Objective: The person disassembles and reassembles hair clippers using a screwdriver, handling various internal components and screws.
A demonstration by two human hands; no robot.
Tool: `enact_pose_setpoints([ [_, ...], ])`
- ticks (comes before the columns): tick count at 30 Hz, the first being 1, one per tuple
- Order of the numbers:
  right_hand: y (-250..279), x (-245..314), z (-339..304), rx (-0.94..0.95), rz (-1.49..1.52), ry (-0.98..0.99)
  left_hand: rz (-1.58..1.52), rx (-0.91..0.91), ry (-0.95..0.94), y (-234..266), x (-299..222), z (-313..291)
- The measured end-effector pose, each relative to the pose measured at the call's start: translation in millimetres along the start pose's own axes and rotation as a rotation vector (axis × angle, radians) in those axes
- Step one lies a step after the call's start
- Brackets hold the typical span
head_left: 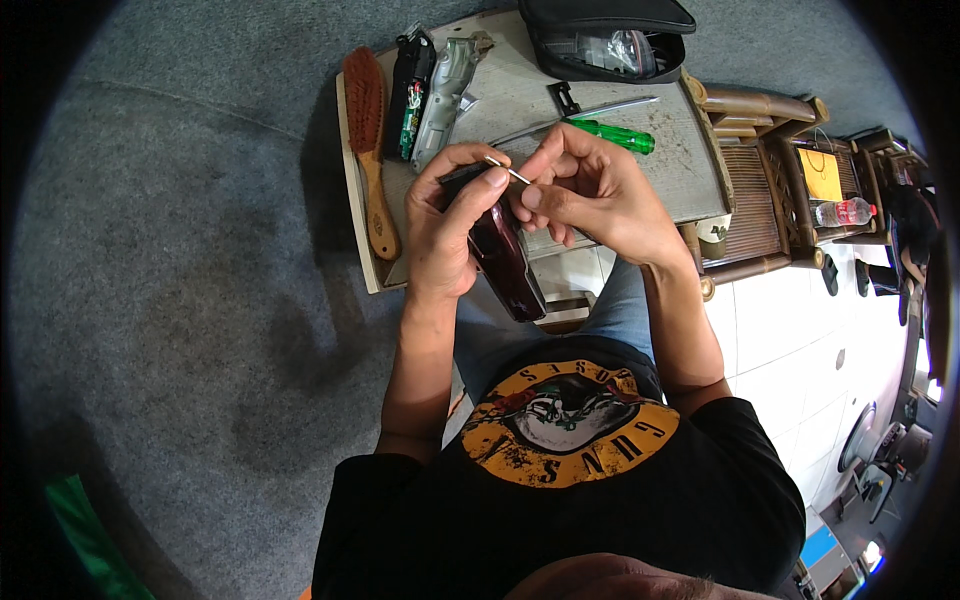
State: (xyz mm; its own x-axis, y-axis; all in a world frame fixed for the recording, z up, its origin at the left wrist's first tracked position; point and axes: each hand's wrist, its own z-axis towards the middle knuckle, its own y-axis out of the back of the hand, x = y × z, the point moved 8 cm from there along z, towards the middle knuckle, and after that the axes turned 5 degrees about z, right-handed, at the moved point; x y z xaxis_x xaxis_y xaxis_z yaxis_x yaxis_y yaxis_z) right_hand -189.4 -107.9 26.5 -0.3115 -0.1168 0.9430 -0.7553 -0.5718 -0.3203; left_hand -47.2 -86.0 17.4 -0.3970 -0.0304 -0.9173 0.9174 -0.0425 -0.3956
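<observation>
Presently, upper centre, the left hand [441, 225] grips a maroon casing [510, 265], the right hand [612, 195] a metal pin [511, 171]; upper left, an opened black clipper [411, 105] apparently awaits closing.

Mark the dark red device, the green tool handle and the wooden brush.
Dark red device [511, 258]: head view, its glossy casing.
Green tool handle [622, 136]: head view, its exposed grip.
Wooden brush [369, 159]: head view, its neck, near the bristles.

A clear bottle [832, 214] (red-capped) stands beside a yellow sheet [820, 177] on bamboo furniture [752, 215].
</observation>
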Motion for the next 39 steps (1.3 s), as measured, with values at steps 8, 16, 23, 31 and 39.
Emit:
enact_pose_setpoints([
  [8,0,0,-3,0.033,-0.020,0.035,-0.017,-0.017,-0.003,4,1,2],
  [16,-1,8,-3,0.026,-0.027,0.041,-0.021,-0.008,-0.005,1,1,0],
  [23,-2,2,-5,-0.026,-0.009,0.170,-0.017,-0.021,0.028,0,1,0],
  [31,-2,1,-7,-0.080,-0.055,0.192,0.002,-0.015,0.039,-1,0,0],
  [39,2,-2,-6,-0.119,-0.088,0.081,-0.043,-0.032,0.065,3,3,-1],
])
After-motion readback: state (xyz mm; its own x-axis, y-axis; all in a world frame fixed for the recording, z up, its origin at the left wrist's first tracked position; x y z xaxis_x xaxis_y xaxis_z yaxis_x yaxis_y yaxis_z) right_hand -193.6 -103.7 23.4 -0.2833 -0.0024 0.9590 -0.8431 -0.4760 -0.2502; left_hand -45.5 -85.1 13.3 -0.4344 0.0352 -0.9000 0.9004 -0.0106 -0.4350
